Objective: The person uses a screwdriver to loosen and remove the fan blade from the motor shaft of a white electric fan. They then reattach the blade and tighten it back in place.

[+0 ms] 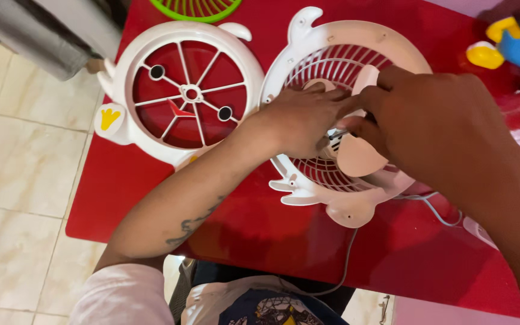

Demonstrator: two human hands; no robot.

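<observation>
Left hand [305,120] rests flat on the fan grille [308,60]. Right hand [419,117] pinches a small metal part [336,135] at its blades [356,157].

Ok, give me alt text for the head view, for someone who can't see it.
Both hands, left hand and right hand, meet over the hub of a white fan grille on a red table. A second white fan frame lies to the left.

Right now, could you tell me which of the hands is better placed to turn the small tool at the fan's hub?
Probably the right hand: its fingers pinch the small metal tool at the hub. The left hand lies flat on the white fan grille, apparently steadying it on the red table.
</observation>
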